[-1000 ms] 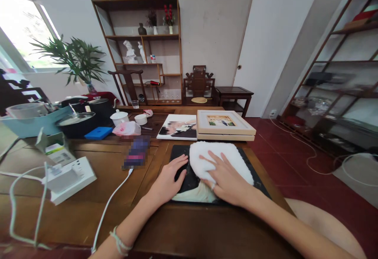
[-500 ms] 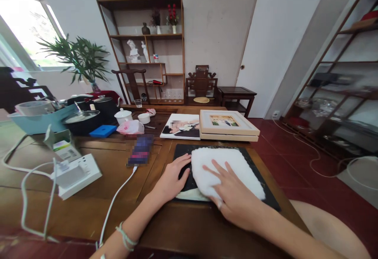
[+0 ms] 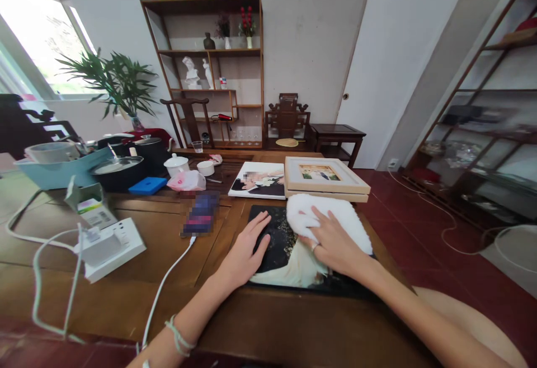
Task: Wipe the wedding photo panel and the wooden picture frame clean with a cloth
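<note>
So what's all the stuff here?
table: 1, brown, front
big picture: 1, black and pale, on table
cloth: 1, white, on big picture
photo: 1, black and white, behind big picture
frame: at least 1, pale wood, beside photo
phone: 1, purple, on table
cables: at least 2, white, left
boxes: 3, white, greenish, blue, left
bag: 1, pink, behind phone
cups: 3, white and clear, behind phone
pots: at least 2, black, left
tub: 1, blue, far left
plant: 1, green, by window
shelves: 2, brown, back and right
statues: 2, white, back shelf
vases: 3, dark and white, back shelf
chairs: at least 2, brown, back
door: 1, white, back
left hand: 1, bare, on big picture
right hand: 1, bare, on cloth
</note>
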A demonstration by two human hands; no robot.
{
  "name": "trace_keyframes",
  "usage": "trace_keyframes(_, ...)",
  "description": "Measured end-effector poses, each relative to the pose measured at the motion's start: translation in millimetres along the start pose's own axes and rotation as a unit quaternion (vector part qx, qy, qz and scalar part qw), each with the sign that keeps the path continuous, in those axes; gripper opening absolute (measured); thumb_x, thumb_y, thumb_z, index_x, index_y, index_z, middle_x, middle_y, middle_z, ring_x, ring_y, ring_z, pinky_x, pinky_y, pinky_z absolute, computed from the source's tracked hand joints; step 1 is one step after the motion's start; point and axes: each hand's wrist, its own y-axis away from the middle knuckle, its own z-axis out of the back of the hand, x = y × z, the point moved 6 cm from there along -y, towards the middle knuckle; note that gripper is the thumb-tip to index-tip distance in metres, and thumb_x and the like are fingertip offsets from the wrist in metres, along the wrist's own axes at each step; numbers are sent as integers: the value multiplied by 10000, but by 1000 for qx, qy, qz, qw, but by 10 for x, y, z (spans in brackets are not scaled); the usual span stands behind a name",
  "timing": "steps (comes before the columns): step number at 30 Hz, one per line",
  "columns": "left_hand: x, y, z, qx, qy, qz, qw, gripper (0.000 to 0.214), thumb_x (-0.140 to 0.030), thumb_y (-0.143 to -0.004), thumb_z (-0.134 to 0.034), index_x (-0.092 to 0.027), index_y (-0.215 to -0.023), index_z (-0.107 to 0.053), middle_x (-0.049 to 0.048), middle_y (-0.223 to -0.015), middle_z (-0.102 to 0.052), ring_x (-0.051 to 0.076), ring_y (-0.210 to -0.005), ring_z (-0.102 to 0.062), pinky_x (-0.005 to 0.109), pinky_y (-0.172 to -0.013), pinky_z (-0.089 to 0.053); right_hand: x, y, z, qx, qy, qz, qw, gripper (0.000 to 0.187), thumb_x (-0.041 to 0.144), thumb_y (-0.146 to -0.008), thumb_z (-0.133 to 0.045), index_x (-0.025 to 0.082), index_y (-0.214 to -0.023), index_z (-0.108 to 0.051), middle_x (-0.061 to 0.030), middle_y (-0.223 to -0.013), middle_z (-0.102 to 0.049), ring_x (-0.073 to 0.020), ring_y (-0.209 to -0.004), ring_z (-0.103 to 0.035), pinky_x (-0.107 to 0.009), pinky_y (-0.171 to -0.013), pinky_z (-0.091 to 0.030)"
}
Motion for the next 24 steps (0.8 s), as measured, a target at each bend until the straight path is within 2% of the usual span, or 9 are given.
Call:
trace_keyframes(3, 7, -1, 27, -15, 25, 4, 1000, 426, -278, -930, -348, -197, -1348, -363, 69, -1441, -344, 185, -1333, -295, 398, -1106, -244, 366, 3, -39, 19, -33, 88, 995, 291, 284, -872, -441, 197, -1059, -647, -42, -1410, -378, -298, -1349, -141, -585, -1058, -106)
trace_keyframes(6, 25, 1, 22, -12, 34, 5, 999, 440, -306, -936, -335, -199, -1362, -342, 69, -1453, -319, 187, -1344, -266, 402, -1110, -227, 667, 134, -35, 51, -59, 180, 981, 245, 264, -838, -483, 194, -969, -678, -38, -1412, -376, -283, -1355, -118, -559, -1078, -48)
trace_keyframes(10, 40, -3, 18, -3, 23, 21, 1000, 461, -329, -933, -316, -142, -1351, -365, 105, -1424, -362, 189, -1319, -323, 400, -1095, -266, 834, 389, 76, 98, -101, 234, 962, 337, 214, -803, -500, 221, -1123, -605, -21, -1399, -400, -244, -1359, -113, -524, -1097, -30)
trace_keyframes(13, 20, -17, 4, 13, 9, 21, 1000, 453, -320, -928, -314, -91, -1297, -444, 128, -1368, -441, 197, -1282, -390, 390, -1073, -315, 796, 582, 162, 132, -118, 210, 962, 412, 219, -823, -477, 227, -1232, -520, -28, -1393, -409, -232, -1352, -156, -503, -1105, -80)
trace_keyframes(15, 1, -25, -20, 30, -4, 13, 999, 412, -297, -917, -351, -109, -1249, -505, 115, -1330, -490, 201, -1259, -423, 389, -1059, -339, 669, 670, 184, 139, -111, 160, 971, 403, 255, -852, -455, 229, -1251, -503, -42, -1404, -389, -234, -1340, -203, -489, -1103, -132)
trace_keyframes(17, -9, -28, -46, 43, -20, 4, 999, 376, -268, -899, -397, -133, -1220, -538, 103, -1309, -515, 205, -1250, -433, 396, -1054, -348, 459, 696, 177, 126, -90, 85, 984, 356, 335, -884, -418, 221, -1190, -560, -57, -1427, -341, -259, -1330, -229, -488, -1087, -194)
trace_keyframes(20, -15, -22, -62, 41, -36, -10, 998, 352, -240, -879, -435, -141, -1193, -561, 104, -1295, -528, 206, -1249, -435, 404, -1053, -350, 128, 597, 158, 82, -55, -11, 995, 419, 437, -909, -338, 183, -1051, -639, -80, -1422, -347, -305, -1315, -256, -494, -1055, -252)
trace_keyframes(24, -10, -5, -64, 31, -41, -23, 998, 343, -223, -868, -450, -152, -1184, -562, 102, -1285, -539, 202, -1241, -447, 409, -1040, -367, -44, 205, 191, 10, -63, -43, 997, 399, 389, -932, -295, 178, -1026, -620, -105, -1225, -576, -299, -1202, -440, -460, -1000, -303)
